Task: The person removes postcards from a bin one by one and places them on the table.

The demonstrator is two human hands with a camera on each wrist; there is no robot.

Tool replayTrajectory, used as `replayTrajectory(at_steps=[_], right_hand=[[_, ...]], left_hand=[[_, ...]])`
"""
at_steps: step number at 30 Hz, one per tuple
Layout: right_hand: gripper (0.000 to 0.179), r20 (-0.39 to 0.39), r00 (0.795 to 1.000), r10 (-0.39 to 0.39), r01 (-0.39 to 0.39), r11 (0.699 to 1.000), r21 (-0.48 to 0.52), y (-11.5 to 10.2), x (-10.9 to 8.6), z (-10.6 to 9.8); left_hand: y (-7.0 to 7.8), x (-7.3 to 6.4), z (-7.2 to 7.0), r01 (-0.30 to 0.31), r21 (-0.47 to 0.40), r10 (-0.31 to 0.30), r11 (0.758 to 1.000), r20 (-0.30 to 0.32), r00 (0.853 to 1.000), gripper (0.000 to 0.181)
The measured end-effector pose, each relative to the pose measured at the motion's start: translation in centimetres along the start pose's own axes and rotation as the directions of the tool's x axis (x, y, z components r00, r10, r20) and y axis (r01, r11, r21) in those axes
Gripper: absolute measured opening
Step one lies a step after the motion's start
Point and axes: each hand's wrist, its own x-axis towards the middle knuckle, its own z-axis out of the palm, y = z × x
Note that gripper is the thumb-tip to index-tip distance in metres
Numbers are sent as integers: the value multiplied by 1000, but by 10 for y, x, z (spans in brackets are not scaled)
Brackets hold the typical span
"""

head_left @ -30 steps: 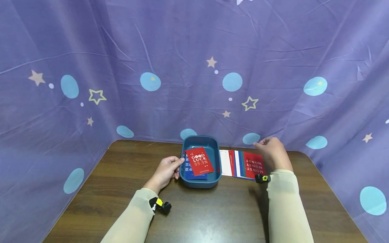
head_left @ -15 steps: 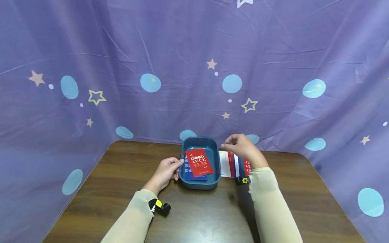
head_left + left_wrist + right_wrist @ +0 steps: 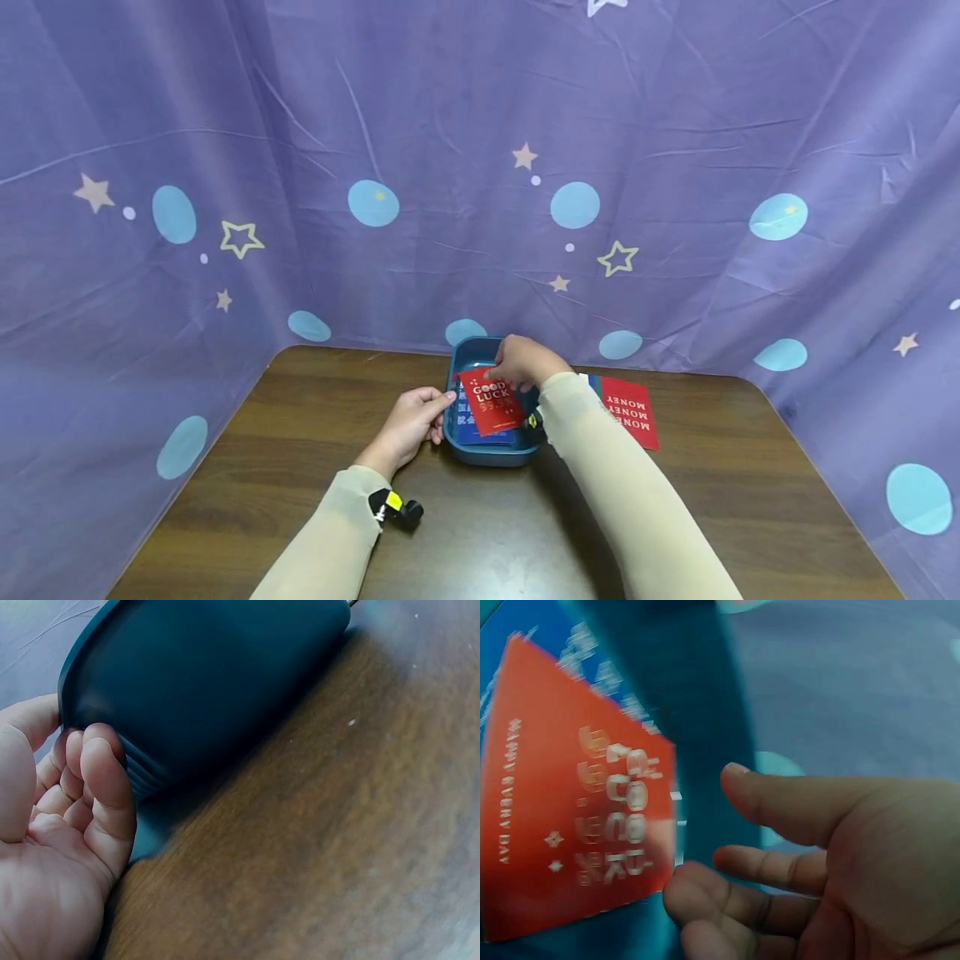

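A teal box [image 3: 491, 458] stands on the table, its left rim pinched between the thumb and fingers of my left hand [image 3: 408, 423]. Inside lies a red card [image 3: 498, 421] printed "GOOD LUCK 99.9%", on top of a blue card [image 3: 467, 432] with white characters. My right hand [image 3: 527, 363] reaches over the box's far right part, fingertips right by the red card's upper edge. In the right wrist view the right thumb [image 3: 776, 802] stands apart from the loosely bent fingers, with nothing between them.
Right of the box lies a row of overlapping cards, topped by a red "MONEY" card [image 3: 636, 417]; my right sleeve [image 3: 600, 450] partly covers the row. A purple curtain [image 3: 480, 250] hangs close behind the brown table [image 3: 345, 375].
My right hand has swung left from above the "MONEY" card, across the card row, to over the box. The left hand stays on the rim, and the box has not moved.
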Motion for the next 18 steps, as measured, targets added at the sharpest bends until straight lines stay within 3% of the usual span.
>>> replayTrajectory(at_steps=[6, 13, 18], right_hand=[[42, -28, 997, 69, -72, 987, -141, -7, 7, 20], [58, -117, 990, 76, -103, 965, -241, -11, 4, 33], [58, -131, 988, 79, -110, 962, -249, -14, 1, 34]], left_hand=[[0, 0, 0, -3, -2, 3, 1000, -1, 1000, 34], [-2, 0, 0, -3, 6, 3, 1000, -7, 1000, 34], [0, 0, 0, -17, 9, 17, 1000, -2, 1000, 34]])
